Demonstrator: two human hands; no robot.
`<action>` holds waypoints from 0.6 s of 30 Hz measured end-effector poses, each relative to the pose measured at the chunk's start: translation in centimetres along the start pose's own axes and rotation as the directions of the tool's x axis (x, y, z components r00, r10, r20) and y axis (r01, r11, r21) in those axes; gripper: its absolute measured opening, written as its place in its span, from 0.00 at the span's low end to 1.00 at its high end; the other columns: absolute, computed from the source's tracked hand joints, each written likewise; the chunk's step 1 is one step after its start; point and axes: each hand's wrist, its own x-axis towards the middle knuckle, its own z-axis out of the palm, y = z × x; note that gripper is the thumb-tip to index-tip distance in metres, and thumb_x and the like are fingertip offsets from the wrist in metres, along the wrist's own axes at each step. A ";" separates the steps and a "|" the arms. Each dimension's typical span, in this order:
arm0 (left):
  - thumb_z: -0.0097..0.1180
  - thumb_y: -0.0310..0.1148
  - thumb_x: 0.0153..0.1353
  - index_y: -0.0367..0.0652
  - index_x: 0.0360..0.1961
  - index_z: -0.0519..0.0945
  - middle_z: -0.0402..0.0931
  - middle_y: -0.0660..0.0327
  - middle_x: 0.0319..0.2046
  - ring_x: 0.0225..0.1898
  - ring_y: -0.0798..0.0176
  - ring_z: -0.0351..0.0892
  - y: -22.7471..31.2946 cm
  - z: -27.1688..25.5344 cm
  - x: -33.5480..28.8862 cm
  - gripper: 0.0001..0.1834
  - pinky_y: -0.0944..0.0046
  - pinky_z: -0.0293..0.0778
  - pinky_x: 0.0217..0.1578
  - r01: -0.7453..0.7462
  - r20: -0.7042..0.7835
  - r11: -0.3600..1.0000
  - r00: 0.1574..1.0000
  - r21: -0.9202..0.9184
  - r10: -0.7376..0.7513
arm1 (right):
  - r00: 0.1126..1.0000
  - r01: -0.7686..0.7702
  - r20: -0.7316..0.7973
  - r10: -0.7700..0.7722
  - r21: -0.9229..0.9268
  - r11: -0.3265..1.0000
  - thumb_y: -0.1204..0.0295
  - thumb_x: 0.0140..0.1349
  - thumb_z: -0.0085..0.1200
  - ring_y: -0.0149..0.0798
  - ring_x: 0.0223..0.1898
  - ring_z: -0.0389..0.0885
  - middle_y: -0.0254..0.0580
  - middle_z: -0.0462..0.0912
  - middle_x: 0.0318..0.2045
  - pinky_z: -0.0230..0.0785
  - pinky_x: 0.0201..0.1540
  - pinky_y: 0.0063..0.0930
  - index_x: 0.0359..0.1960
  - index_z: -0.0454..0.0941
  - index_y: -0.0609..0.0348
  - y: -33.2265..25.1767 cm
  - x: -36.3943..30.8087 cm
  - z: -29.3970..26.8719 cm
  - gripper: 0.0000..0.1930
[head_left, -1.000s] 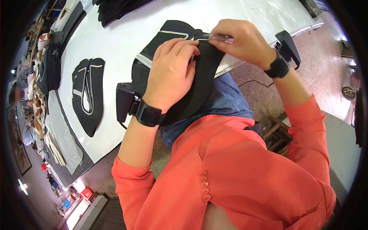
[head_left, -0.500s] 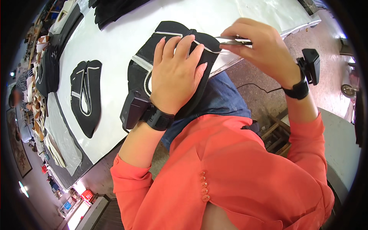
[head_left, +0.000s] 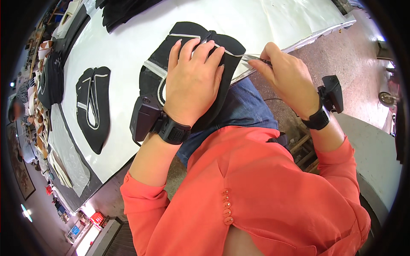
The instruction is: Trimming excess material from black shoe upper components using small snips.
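A black fabric piece with white trim (head_left: 229, 42) lies on the white table near its edge. My left hand (head_left: 190, 79) rests flat on it, fingers spread, covering its middle. The trim's white end reaches past the piece's right edge. There my right hand (head_left: 288, 77) is closed round small thread snips (head_left: 261, 59), their metal blades pointing left at that end. Whether the blades touch the trim I cannot tell. To the left lies a similar black trimmed piece (head_left: 100, 123), apart from both hands.
The white table (head_left: 124, 55) spreads ahead and left. Black fabric (head_left: 124, 13) lies at its far side, with a stack of black pieces (head_left: 52, 81) at the far left. Clear plastic sheeting (head_left: 70, 149) covers part of the left edge. A wheel (head_left: 386, 99) shows at right.
My right hand has moved down and slightly left with the snips, whose tips are now lower beside the trim's end. The left hand stays on the piece, shifted slightly left in view.
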 end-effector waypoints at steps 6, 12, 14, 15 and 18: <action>0.61 0.33 0.65 0.50 0.58 0.81 0.77 0.63 0.56 0.63 0.51 0.70 0.0 0.2 0.0 0.20 0.43 0.60 0.68 0.001 -0.009 1.000 1.000 -0.021 -0.001 | 0.999 0.018 -0.037 -0.017 0.033 0.999 0.54 0.69 0.58 0.53 0.27 0.83 0.48 0.81 0.22 0.74 0.29 0.43 0.35 0.72 0.59 -0.7 0.4 1.1 0.19; 0.61 0.33 0.65 0.50 0.58 0.81 0.77 0.63 0.56 0.63 0.51 0.70 0.0 0.2 -0.1 0.19 0.43 0.60 0.68 0.009 -0.009 1.000 1.000 -0.027 -0.009 | 0.989 0.032 -0.145 -0.030 0.007 0.999 0.54 0.69 0.59 0.50 0.24 0.83 0.44 0.81 0.20 0.74 0.27 0.41 0.33 0.72 0.56 -0.8 1.0 2.3 0.18; 0.61 0.33 0.65 0.49 0.57 0.82 0.78 0.64 0.56 0.63 0.51 0.70 0.0 0.1 -0.1 0.19 0.43 0.60 0.68 0.012 -0.007 1.000 1.000 -0.021 -0.012 | 0.986 0.020 -0.165 -0.020 0.002 1.000 0.55 0.68 0.59 0.49 0.23 0.82 0.43 0.80 0.19 0.73 0.26 0.40 0.32 0.73 0.55 -0.7 1.0 2.4 0.17; 0.61 0.33 0.65 0.49 0.57 0.82 0.78 0.64 0.56 0.63 0.51 0.70 0.0 0.1 -0.1 0.19 0.43 0.60 0.68 0.012 -0.007 1.000 1.000 -0.021 -0.013 | 0.986 0.021 -0.165 -0.020 0.002 1.000 0.55 0.68 0.59 0.49 0.23 0.82 0.43 0.80 0.19 0.73 0.26 0.40 0.32 0.73 0.55 -0.6 1.1 2.4 0.17; 0.63 0.37 0.64 0.53 0.57 0.82 0.78 0.63 0.56 0.64 0.51 0.70 0.3 -0.4 0.1 0.19 0.39 0.60 0.67 0.013 0.005 1.000 1.000 0.002 -0.013 | 0.981 0.016 -0.193 -0.006 0.053 0.998 0.55 0.68 0.59 0.50 0.24 0.83 0.44 0.81 0.20 0.74 0.27 0.40 0.32 0.73 0.55 -0.3 1.2 2.5 0.17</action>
